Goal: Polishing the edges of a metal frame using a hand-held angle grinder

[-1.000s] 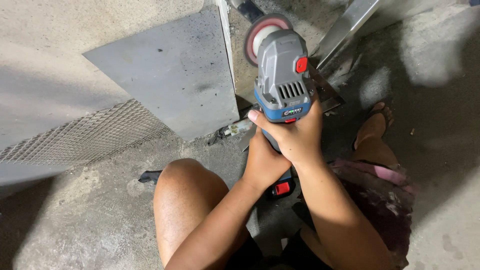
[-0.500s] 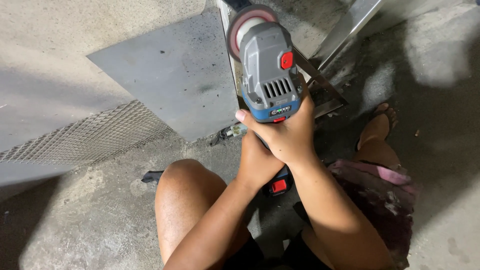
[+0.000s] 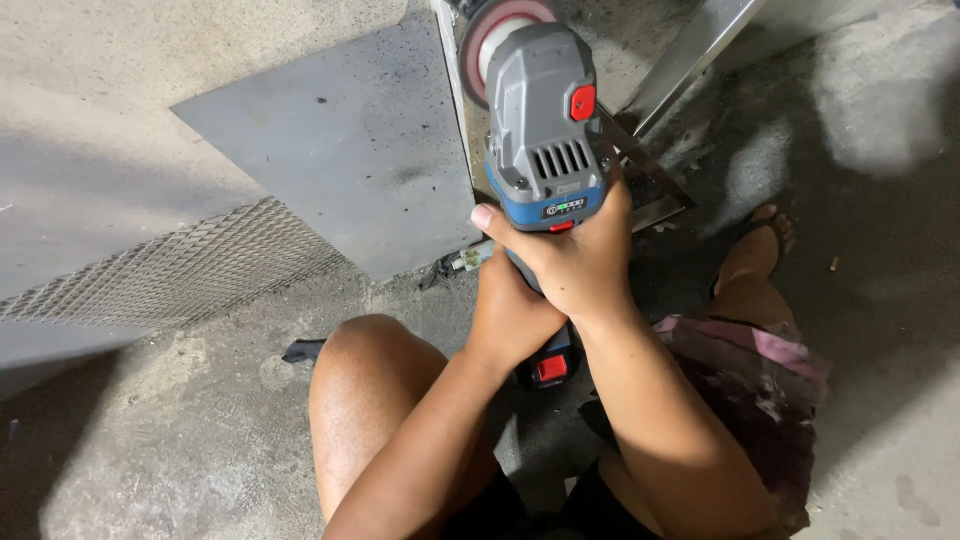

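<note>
While both hands clamp it, the angle grinder (image 3: 545,120) sits top centre of frame, grey body with a blue band and a red button on its right side, nose pointing toward the top edge. Its red-rimmed disc (image 3: 497,32) is at the very top, just beside the upright edge of a thin metal strip (image 3: 452,90); contact can't be told from this view.

Right hand (image 3: 570,255): fingers closed around the grinder's rear body just under the blue band, thumb tip showing on the left side. Left hand (image 3: 510,310): directly below the right, touching it, fingers wrapped round the lower handle. A dark battery base with a red tab (image 3: 552,368) pokes out under the left hand, centre frame.

Flat grey steel sheet (image 3: 340,150) lies upper left to centre, its corner pointing down near the hands. Expanded metal mesh (image 3: 170,270) sits at left, partly under the sheet. An angled metal bar (image 3: 690,55) runs from upper right down toward the grinder.

Bare knee (image 3: 370,390) lower centre-left, foot in a sandal (image 3: 755,255) at right. Everything lies on a rough concrete floor (image 3: 150,450).
</note>
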